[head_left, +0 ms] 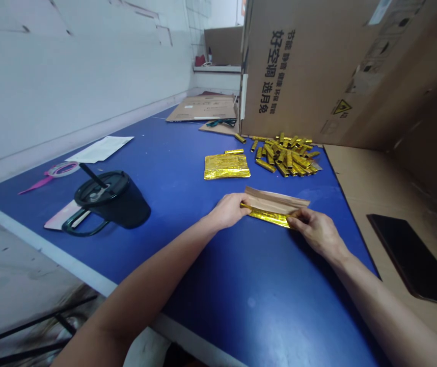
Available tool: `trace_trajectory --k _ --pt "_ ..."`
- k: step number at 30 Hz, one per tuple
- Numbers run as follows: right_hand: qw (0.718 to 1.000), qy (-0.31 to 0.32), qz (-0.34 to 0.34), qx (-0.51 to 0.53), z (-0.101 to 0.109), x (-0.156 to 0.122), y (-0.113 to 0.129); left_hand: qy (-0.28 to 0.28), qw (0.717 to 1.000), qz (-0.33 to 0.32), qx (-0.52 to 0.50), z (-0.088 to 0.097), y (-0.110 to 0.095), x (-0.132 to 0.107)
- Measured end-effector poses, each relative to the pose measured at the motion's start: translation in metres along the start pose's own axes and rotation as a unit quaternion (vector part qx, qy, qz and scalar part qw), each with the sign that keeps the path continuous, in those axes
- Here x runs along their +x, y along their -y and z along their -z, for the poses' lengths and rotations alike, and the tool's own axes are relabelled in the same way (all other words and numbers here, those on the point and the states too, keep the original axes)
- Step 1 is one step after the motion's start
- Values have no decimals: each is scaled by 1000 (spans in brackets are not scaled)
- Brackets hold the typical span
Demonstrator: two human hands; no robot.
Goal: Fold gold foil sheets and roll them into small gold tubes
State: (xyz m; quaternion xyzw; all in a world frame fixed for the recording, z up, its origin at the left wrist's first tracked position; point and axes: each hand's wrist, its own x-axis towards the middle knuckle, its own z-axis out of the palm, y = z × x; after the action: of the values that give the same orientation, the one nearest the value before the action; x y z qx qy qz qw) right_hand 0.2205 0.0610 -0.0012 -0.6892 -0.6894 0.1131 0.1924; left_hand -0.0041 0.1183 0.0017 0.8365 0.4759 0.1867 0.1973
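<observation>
Between my two hands is a sheet of gold foil paper [270,216], brown on its inner face, with its near edge folded up to show a gold strip. My left hand [230,210] pinches the left end of the fold. At the right end, my right hand [316,228] grips the same fold between thumb and fingers. Just beyond lies a flat stack of gold foil sheets [226,166], with one small gold roll [234,151] behind it. A heap of short gold foil tubes [288,155] sits farther back on the right.
A dark lidded mug with a straw [111,199] stands on the left of the blue table [180,204]. Near it are white paper [102,148] and a tape roll [64,169]. A large cardboard box [306,66] rises behind; a black phone-like slab [417,257] lies right.
</observation>
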Motion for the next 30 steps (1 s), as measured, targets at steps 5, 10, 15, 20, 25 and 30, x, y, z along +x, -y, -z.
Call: trace_trajectory --k 5,10,15,20,25,30 --pt "999 2 -7 -36 -2 -2 3 7 999 21 28 -1 0 -1" --pt "998 2 -18 -55 -3 -2 6 19 996 37 78 -3 -4 -5" --pt "997 -18 -42 -55 -6 0 7 23 991 44 128 -4 -12 -9" --pt "998 -25 -49 -16 -4 0 5 37 986 49 156 -2 -17 -11" --pt "998 -29 -51 19 -5 1 2 47 982 62 171 0 -21 -13" --pt "996 -60 -68 17 -11 4 3 50 978 80 186 0 -25 -14"
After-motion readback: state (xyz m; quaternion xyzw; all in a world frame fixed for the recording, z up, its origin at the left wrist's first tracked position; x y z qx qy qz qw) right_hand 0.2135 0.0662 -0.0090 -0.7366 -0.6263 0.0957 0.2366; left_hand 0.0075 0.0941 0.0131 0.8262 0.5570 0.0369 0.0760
